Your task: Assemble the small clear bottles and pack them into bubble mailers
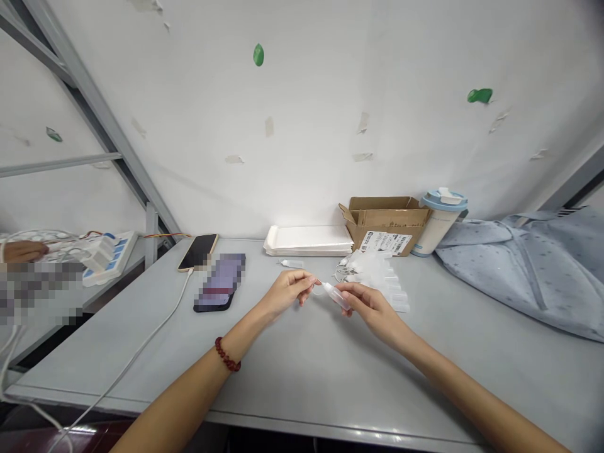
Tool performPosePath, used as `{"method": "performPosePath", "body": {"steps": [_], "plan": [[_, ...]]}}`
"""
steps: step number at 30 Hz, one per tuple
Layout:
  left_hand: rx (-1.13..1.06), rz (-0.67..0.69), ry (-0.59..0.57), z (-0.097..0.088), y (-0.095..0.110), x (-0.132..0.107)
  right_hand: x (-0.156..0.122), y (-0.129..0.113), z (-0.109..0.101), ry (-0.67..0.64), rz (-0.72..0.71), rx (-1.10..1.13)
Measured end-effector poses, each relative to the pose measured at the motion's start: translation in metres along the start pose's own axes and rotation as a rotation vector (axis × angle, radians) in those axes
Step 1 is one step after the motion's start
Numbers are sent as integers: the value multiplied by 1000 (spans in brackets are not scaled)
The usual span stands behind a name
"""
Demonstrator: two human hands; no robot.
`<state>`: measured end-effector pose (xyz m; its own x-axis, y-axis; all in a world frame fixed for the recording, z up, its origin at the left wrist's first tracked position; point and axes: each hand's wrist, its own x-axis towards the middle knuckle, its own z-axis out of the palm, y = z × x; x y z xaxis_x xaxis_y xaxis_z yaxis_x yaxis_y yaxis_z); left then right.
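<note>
Over the middle of the grey table, my right hand grips a small translucent squeeze bottle, its white nozzle pointing to the left. My left hand is closed in a pinch right at the nozzle's tip. A thin pale loop shows by those fingertips, but what they hold is too small to name. Just behind the right hand lies a pile of similar clear bottles with thin wire-like bits at their left end. One more small bottle lies alone behind my left hand.
White flat envelopes, an open cardboard box and a lidded cup stand along the wall. Blue-grey cloth covers the right side. Two phones and a white cable lie left. Another person's hand is beside a power strip.
</note>
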<state>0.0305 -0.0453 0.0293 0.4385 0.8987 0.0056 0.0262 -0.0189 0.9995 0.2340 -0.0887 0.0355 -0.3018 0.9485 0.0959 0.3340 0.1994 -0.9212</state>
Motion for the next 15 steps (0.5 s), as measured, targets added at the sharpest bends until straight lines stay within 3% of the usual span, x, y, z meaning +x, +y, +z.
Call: {"method": "performPosePath", "body": {"steps": [15], "plan": [[86,55,9,1,5,-2,0,-5,0,2,27,5]]}}
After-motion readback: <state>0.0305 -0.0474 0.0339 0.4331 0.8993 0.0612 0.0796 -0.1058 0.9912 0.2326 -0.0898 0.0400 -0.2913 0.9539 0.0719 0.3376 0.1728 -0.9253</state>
